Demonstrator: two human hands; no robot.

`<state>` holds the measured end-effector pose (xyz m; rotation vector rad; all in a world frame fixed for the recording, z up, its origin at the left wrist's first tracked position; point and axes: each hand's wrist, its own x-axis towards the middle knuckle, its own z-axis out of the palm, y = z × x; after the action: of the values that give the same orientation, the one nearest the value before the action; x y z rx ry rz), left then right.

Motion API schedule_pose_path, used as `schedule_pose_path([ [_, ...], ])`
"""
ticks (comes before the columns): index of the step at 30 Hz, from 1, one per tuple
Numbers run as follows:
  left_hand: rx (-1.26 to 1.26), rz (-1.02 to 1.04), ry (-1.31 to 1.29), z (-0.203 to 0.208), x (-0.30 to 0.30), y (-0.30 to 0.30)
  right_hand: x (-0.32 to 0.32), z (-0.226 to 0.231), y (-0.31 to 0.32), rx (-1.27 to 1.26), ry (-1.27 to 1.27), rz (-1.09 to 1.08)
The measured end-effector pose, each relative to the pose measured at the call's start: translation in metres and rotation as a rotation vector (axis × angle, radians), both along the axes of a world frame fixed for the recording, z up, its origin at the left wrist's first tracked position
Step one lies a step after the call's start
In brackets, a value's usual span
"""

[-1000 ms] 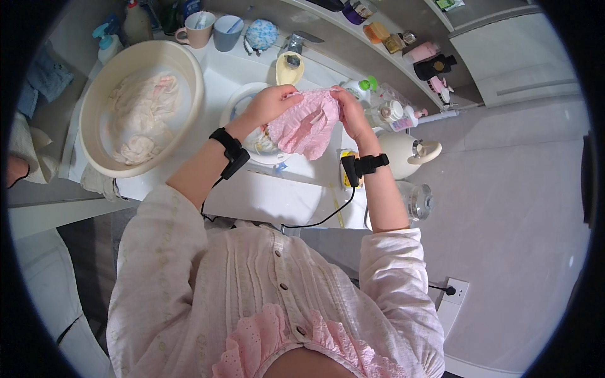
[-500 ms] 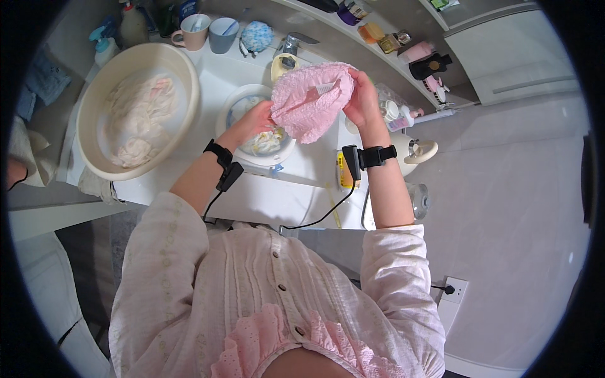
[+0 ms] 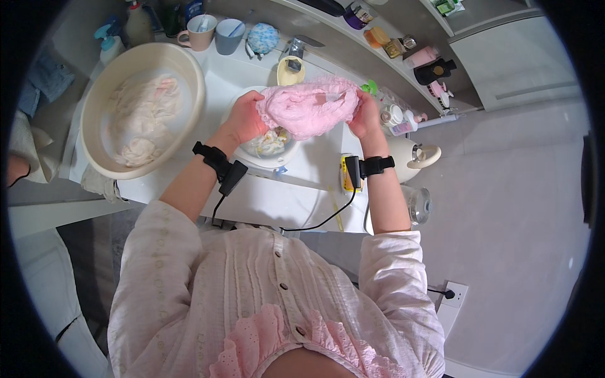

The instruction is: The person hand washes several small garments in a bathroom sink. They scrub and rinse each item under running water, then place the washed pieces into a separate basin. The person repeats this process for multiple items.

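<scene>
Over the sink, a pink crinkled garment (image 3: pixel 309 113) with a white label is stretched sideways between my hands. My left hand (image 3: pixel 243 121) grips its left end, and my right hand (image 3: pixel 365 116) pinches the right end. Beneath the garment sits a small white basin (image 3: pixel 272 162), partly covered by it, with white and yellowish cloth (image 3: pixel 271 143) inside. On the left stands a large cream basin (image 3: pixel 198 101), where pale wet clothes (image 3: pixel 148 116) lie in water. Just behind the garment is a pale yellow cup or scoop (image 3: pixel 290 74) near the faucet (image 3: pixel 296 49).
Two cups, one pink (image 3: pixel 200 39) and one grey (image 3: pixel 228 43), stand at the back beside a blue bath puff (image 3: pixel 262 39). A yellow packet (image 3: pixel 348 176), a cream kettle (image 3: pixel 406 154) and a glass jar (image 3: pixel 418 205) are on the right. Shelves with bottles (image 3: pixel 421 58) run behind.
The pink garment has been pulled out wider and flatter. My left hand has moved slightly up and left, while my right hand has lowered a little.
</scene>
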<state>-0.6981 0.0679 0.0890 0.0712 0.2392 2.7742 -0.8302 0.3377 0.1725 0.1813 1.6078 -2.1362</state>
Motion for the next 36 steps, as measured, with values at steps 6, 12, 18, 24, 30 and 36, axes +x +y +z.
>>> schedule_pose_path([
  [6, -0.262, 0.057, 0.011, 0.008, -0.003, -0.009, 0.009, -0.030, 0.000, 0.067, -0.031, 0.002],
  [12, -0.358, 0.078, 0.104, 0.026, 0.001, -0.006, 0.016, -0.041, -0.002, 0.135, -0.044, 0.004],
  [18, -0.400, 0.049, 0.187, 0.039, -0.002, -0.001, 0.017, -0.046, -0.001, 0.205, -0.049, -0.044],
  [24, -0.461, 0.059, 0.153, 0.046, 0.001, 0.002, 0.019, -0.049, -0.001, 0.189, -0.048, -0.064],
  [30, -0.473, 0.091, 0.109, 0.039, -0.001, -0.001, 0.017, -0.048, 0.000, 0.204, 0.002, -0.052],
  [36, -0.821, 0.137, -0.022, 0.027, 0.001, -0.007, 0.019, -0.039, 0.001, 0.173, 0.077, -0.078],
])
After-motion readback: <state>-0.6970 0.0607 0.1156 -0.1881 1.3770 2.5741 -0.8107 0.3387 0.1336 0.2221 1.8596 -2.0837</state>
